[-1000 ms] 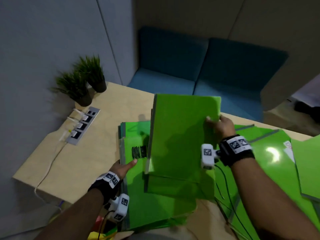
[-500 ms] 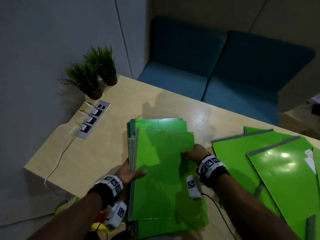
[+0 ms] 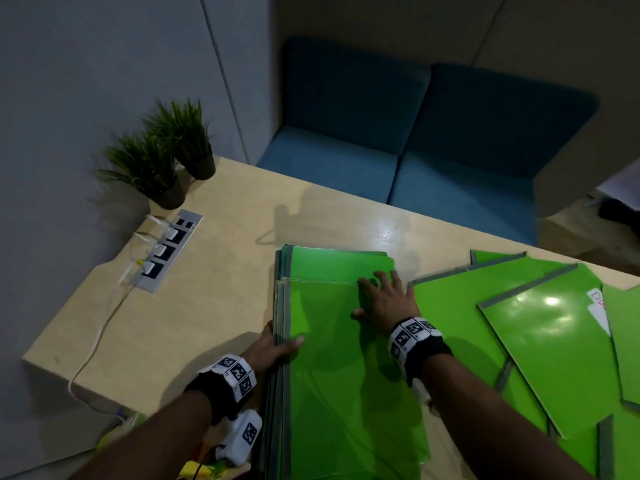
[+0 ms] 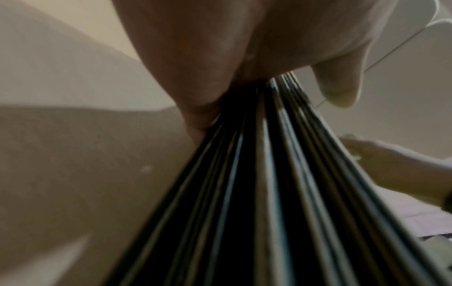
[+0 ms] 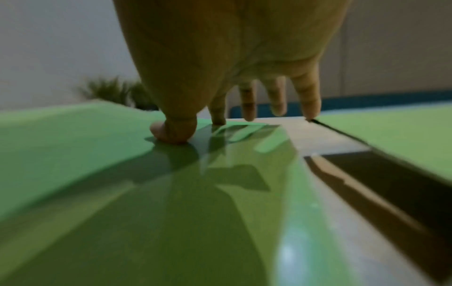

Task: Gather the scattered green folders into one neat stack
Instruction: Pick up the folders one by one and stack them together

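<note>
The stack of green folders lies on the desk, long axis running away from the person. The left hand pinches its left edge, thumb on top. The right hand rests on it with fingers spread, and the loose folders lie just to its right, so it is the nearer hand.

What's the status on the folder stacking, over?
Left hand grips stack edge. Right hand flat on top folder. Loose folders remain right. Nothing blocking.
</note>
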A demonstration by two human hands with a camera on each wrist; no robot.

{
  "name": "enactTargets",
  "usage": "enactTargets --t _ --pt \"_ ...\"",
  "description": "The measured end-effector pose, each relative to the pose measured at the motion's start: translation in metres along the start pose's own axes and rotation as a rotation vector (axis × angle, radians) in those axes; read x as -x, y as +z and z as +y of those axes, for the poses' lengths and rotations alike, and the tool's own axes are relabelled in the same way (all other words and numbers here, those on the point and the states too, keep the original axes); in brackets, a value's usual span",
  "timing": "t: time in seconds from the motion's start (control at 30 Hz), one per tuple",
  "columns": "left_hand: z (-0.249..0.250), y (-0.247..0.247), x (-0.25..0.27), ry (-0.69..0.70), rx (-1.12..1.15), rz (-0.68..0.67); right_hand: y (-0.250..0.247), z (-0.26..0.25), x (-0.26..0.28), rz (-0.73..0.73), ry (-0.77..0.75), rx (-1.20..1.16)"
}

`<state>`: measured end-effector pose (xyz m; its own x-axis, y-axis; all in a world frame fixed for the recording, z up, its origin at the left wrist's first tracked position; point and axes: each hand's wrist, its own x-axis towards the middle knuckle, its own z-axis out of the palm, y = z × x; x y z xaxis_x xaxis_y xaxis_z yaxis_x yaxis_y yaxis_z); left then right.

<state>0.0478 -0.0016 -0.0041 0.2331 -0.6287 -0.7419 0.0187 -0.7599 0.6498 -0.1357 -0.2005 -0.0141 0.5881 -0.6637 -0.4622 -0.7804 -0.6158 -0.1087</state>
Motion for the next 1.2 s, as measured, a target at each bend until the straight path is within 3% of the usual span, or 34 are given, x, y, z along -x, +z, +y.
enactTargets --t 0.07,0.13,0.23,0.27,0.33,0.37,0.43,0.47,0.57,0.67,0.77,0.83,0.9,1.0,1.1,1.2 --pt "0.0 0.006 0.0 -0.003 0.002 0.02 0.002 -0.001 -0.002 -0.031 -0.091 -0.001" --pt "-0.007 0.013 -0.004 -0.03 -0.018 0.125 0.002 0.001 -0.002 -0.057 -0.11 -0.044" --pt "-0.013 0.019 -0.008 -0.035 -0.01 0.237 -0.007 0.023 0.004 0.008 -0.049 -0.382" --pt "-0.015 0.019 -0.01 -0.026 0.006 0.243 -0.01 0.039 0.007 0.117 0.034 -0.469" --pt "-0.014 0.018 -0.01 -0.004 0.038 0.234 -0.013 0.082 0.021 0.378 0.325 -0.424" --pt "-0.017 0.017 -0.013 -0.001 0.047 0.231 -0.013 0.107 0.034 0.439 0.487 -0.39" --pt "-0.027 0.015 -0.022 0.007 0.049 0.244 -0.003 0.155 0.06 0.354 0.746 -0.411" --pt "-0.032 0.014 -0.026 0.0 0.05 0.246 0.006 0.173 0.073 0.264 0.806 -0.427" --pt "-0.023 0.018 -0.017 0.005 0.028 0.25 0.031 0.188 0.1 0.131 0.694 -0.334" --pt "-0.013 0.024 -0.008 0.001 0.021 0.263 0.041 0.166 0.107 0.161 0.53 -0.282" --pt "-0.011 0.029 -0.008 0.008 0.026 0.297 0.042 0.164 0.112 0.222 0.37 -0.389" --pt "-0.012 0.029 -0.01 0.008 0.023 0.303 0.036 0.189 0.123 0.388 0.451 -0.444" --pt "-0.012 0.029 -0.012 0.009 0.015 0.299 0.032 0.229 0.144 0.462 0.705 -0.414" --pt "-0.011 0.03 -0.012 0.005 0.013 0.318 0.045 0.286 0.172 0.244 0.982 -0.443" --pt "-0.013 0.03 -0.014 -0.016 0.004 0.319 0.056 0.298 0.181 0.113 0.932 -0.46" --pt "-0.012 0.03 -0.014 -0.015 0.024 0.321 0.056 0.294 0.181 0.202 0.79 -0.334"
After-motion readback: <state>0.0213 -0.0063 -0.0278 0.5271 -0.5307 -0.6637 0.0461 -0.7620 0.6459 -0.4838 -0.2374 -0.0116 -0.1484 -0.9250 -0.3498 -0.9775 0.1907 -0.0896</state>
